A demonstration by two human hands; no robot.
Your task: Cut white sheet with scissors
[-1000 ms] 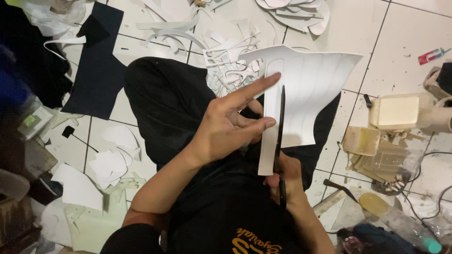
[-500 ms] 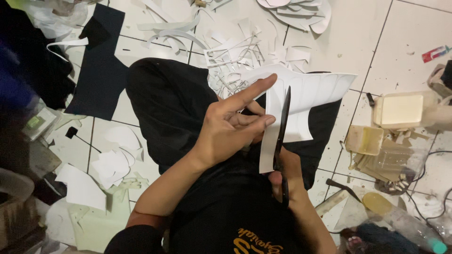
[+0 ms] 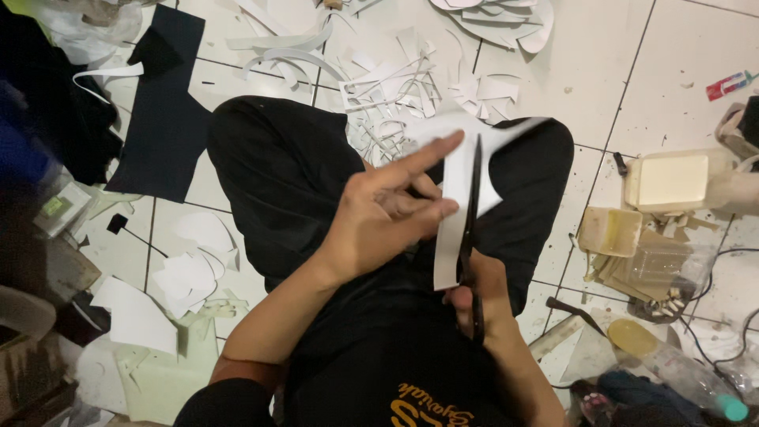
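Note:
My left hand [image 3: 387, 217] holds a white paper sheet [image 3: 458, 198] above my lap, with the index finger stretched out along it. My right hand [image 3: 482, 289] grips black scissors [image 3: 472, 213], whose blades point up and away and run along the paper's right side. The sheet is tilted and partly edge-on, so only a narrow strip and a pointed upper part show. I sit cross-legged in black trousers [image 3: 292, 166] on a white tiled floor [image 3: 632, 55].
Many white paper offcuts [image 3: 395, 79] litter the floor ahead. A dark sheet [image 3: 162, 119] lies at the left, more white pieces [image 3: 190, 265] beside my knee. At the right stand a cream box [image 3: 672, 180], a small tray [image 3: 609, 231], cables and a plastic bottle [image 3: 680, 368].
The broad paper sheet has turned and now shows much narrower. The scissors have run further up along it. Both hands stay over my lap.

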